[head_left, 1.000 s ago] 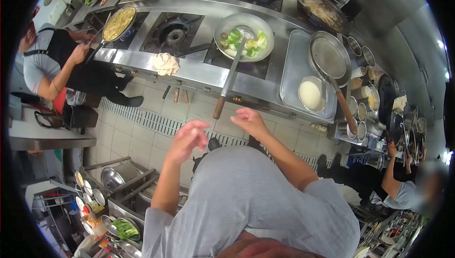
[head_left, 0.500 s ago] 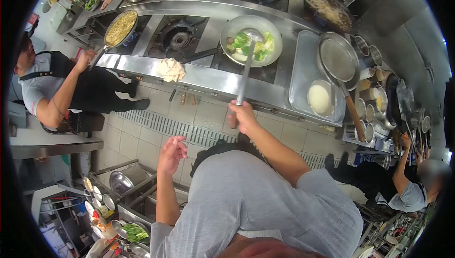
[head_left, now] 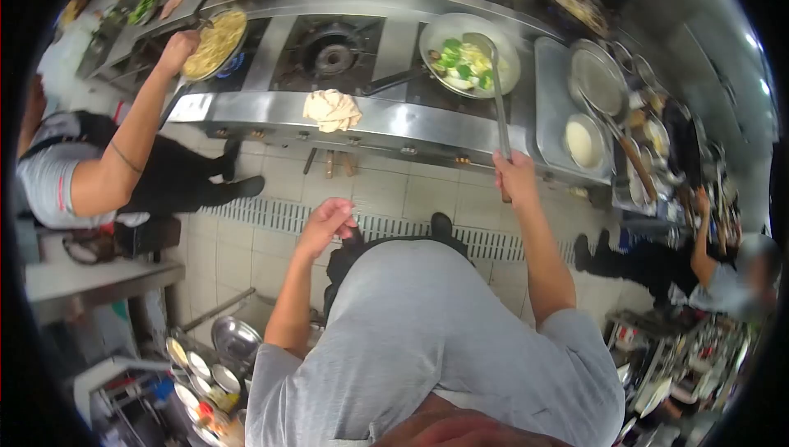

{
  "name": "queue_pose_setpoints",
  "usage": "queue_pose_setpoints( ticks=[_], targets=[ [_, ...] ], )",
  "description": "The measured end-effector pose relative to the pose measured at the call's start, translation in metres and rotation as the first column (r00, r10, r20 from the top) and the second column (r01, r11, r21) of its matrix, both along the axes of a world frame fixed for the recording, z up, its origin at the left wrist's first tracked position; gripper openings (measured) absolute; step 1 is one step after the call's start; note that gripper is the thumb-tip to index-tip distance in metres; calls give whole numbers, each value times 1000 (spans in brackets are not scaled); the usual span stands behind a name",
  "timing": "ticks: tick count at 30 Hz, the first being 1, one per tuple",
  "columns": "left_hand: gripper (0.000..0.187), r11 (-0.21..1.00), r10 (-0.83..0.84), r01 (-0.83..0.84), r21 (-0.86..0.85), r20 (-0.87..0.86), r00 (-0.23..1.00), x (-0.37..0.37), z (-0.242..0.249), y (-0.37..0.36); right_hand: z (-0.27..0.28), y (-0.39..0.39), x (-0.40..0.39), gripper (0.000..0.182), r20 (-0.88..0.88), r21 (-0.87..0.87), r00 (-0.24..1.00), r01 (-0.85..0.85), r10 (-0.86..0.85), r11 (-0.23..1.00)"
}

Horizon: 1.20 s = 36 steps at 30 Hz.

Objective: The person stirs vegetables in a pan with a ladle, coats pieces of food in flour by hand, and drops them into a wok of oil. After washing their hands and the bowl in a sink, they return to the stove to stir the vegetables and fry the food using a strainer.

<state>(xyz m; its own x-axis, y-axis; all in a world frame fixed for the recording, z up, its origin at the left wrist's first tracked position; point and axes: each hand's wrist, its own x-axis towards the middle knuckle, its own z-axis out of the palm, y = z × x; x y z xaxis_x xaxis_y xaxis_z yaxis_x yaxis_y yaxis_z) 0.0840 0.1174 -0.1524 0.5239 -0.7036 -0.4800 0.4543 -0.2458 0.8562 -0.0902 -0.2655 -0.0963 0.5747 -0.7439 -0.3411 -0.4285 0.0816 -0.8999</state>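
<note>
My right hand (head_left: 515, 174) is wrapped round the handle of a long metal ladle (head_left: 500, 106). The ladle's bowl dips into a frying pan (head_left: 511, 76) on the stove, at the right side of the food. Green and pale leafy vegetables (head_left: 460, 65) lie in that pan, whose dark handle (head_left: 393, 81) points left over the stove edge. My left hand (head_left: 329, 223) hangs in the air in front of my body, holding nothing, its fingers loosely bent and apart. A folded beige cloth (head_left: 332, 110) rests on the stove's front ledge, between the hands and the burners.
On the left, a co-worker's hand (head_left: 179, 51) is over a pan of yellowish food (head_left: 218, 44) above a blue flame. A bare burner (head_left: 332, 54) sits between the pans. To the right are a metal tray (head_left: 552, 77), a white-filled container (head_left: 582, 141) and a strainer (head_left: 598, 77). Another person works far right.
The ladle's bowl has shifted to the right side of the pan, and its handle now slants the other way. The left co-worker's hand has moved over their pan. My view has shifted slightly.
</note>
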Motion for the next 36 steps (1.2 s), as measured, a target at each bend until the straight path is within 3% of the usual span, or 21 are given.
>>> queue_pose_setpoints(
  ticks=[3, 6, 10, 16, 20, 27, 29, 32, 35, 36],
  targets=[
    [29, 994, -43, 35, 101, 83, 996, 38, -35, 44, 25, 24, 2, 18, -2, -52, 999, 38, -38, 998],
    [30, 979, -46, 39, 201, 32, 998, 61, -44, 78, 36, 42, -8, 22, 84, 5, 991, 102, -102, 995],
    [30, 986, -63, 61, 158, 10, 998, 72, -33, 93, 53, 59, -26, 20, 190, 83, 972, 122, -136, 989],
    [28, 999, -12, 11, 38, 29, 1000, 68, -23, 77, 32, 42, -19, 17, 143, 174, 986, 61, -86, 983],
    [27, 1000, -25, 25, -3, -4, 1000, 51, -2, 56, 20, 30, 2, 16, -16, -64, 1000, -27, 26, 998],
    [27, 1000, 1, 0, -13, 65, 998, 33, 15, 48, 42, 36, -4, 16, -103, -193, 994, -50, 31, 980],
    [26, 1000, 21, -20, -21, 37, 999, 26, 20, 47, 41, 30, -4, 16, -145, -179, 989, -56, 30, 982],
    [25, 999, 10, -8, -31, 41, 999, 19, 16, 45, 17, 7, -4, 14, 161, 156, 987, 4, -30, 988],
    [25, 998, 21, -20, -54, 27, 999, 15, 21, 42, 22, 1, -6, 17, 248, 263, 963, 39, -107, 964],
    [25, 998, 24, -22, -57, 37, 999, 14, 24, 41, 25, -2, -7, 18, 223, 213, 971, 41, -89, 976]
  ],
)
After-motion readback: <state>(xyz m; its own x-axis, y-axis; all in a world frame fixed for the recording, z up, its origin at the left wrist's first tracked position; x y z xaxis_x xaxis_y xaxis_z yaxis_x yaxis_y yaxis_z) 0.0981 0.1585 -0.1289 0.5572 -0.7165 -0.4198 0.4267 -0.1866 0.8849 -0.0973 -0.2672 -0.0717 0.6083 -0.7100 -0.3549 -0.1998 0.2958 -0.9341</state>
